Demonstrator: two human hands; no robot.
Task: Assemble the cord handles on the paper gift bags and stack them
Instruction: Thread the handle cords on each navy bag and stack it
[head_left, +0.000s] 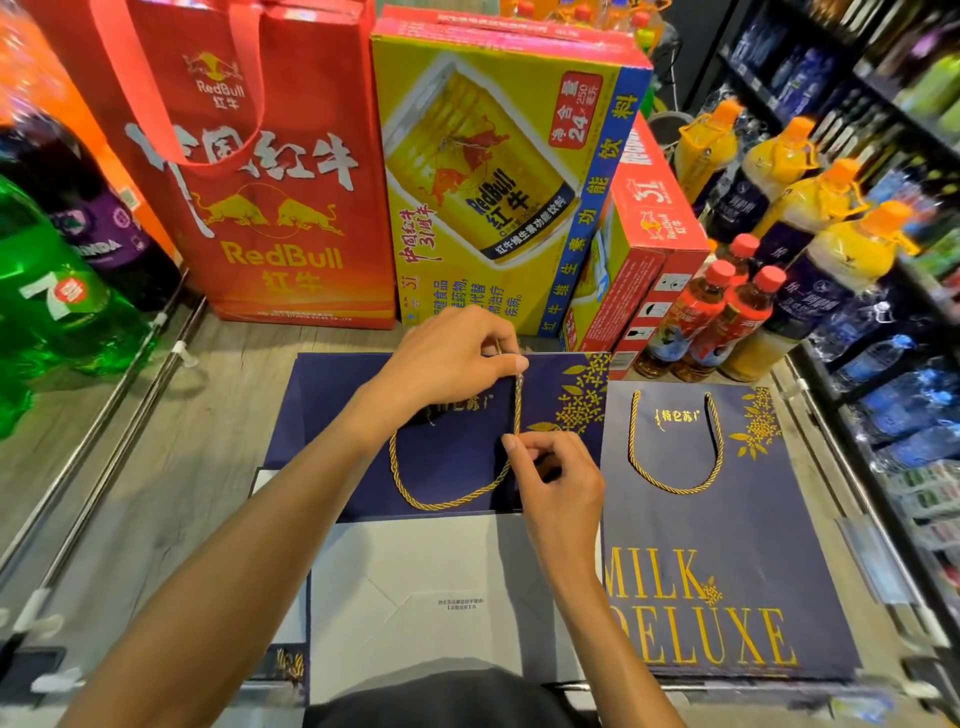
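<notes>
Cartons (493, 182), bottles (722, 322) block far side; free shelf (197, 426) left of bag (332, 405).

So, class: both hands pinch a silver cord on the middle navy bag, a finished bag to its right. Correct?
No: the head view shows a gold cord, not silver; left hand and right hand pinch it on the middle navy bag, finished bag to its right.

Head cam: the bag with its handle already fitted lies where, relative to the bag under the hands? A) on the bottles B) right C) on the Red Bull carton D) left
B: the finished bag, its gold handle looped on its face, lies flat right of the unfinished bag, where the left hand and right hand pinch a loose cord.
</notes>
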